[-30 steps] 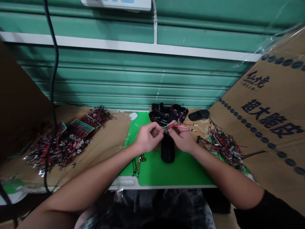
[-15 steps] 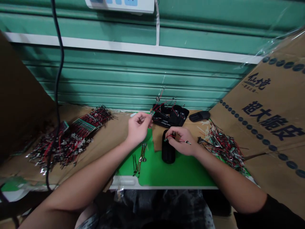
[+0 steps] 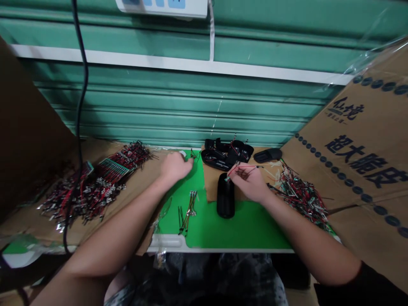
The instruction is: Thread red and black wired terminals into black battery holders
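My left hand [image 3: 177, 166] is closed, its curled fingers over the back left of the green mat [image 3: 255, 225]. Short dark wires [image 3: 195, 154] show right by its fingertips; whether it grips them is hidden. My right hand [image 3: 250, 182] pinches a small circuit board with red wires [image 3: 227, 179] just above the far end of a black oblong plastic shell [image 3: 225, 199]. The shell lies hollow side up, partly on a cardboard piece. Left of it, several thin wired parts [image 3: 190, 208] lie on the mat.
Black plastic shells with wires [image 3: 226, 153] sit at the back, a black cover [image 3: 267, 155] beside them. Piles of wired boards lie left [image 3: 95, 187] and right [image 3: 302, 195]. A black cable [image 3: 83, 85] hangs at left. Cardboard [image 3: 360, 161] walls the right side.
My left hand has moved left and away from the black shells, and the red-wired board it held no longer stands up from its fingers. My right hand has shifted slightly right and back.
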Demonstrator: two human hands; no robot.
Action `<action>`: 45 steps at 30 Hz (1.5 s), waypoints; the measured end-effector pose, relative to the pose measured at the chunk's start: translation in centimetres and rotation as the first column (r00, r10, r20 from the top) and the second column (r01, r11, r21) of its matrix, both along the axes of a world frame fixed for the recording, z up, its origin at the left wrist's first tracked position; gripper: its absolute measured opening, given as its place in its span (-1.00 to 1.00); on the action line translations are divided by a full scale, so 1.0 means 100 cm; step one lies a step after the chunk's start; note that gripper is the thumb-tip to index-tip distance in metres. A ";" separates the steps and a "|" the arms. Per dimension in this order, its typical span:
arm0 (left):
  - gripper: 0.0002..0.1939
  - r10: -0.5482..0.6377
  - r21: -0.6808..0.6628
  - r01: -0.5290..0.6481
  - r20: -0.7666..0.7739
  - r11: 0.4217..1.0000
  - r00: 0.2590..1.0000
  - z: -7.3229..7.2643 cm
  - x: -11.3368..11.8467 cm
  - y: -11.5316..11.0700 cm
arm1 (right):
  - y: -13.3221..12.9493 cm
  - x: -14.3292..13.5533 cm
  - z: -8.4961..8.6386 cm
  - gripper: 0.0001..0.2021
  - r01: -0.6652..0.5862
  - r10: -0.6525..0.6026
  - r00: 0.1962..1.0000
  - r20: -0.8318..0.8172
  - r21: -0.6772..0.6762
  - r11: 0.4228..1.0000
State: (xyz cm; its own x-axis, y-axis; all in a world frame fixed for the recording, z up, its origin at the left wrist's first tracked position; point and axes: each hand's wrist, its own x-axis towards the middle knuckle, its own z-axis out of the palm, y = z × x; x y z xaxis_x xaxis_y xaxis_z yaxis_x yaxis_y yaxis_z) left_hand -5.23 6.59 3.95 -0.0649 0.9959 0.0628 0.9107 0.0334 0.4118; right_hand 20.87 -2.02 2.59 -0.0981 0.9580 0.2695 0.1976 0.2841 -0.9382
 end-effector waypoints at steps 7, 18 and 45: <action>-0.63 -0.557 0.353 0.435 0.438 0.829 0.706 0.001 0.032 -0.042 | -0.005 -0.003 0.003 -0.87 -0.066 0.067 0.997 0.032 -0.028 0.997; -0.75 -0.568 0.371 0.482 0.736 0.793 0.368 -0.003 0.046 -0.060 | -0.011 -0.008 0.007 -0.85 -0.135 0.140 0.981 0.136 -0.039 0.990; -0.62 -0.411 0.252 0.478 0.873 0.842 0.262 -0.002 0.043 -0.053 | -0.010 -0.006 0.011 -0.84 -0.114 0.116 0.985 0.131 -0.020 0.993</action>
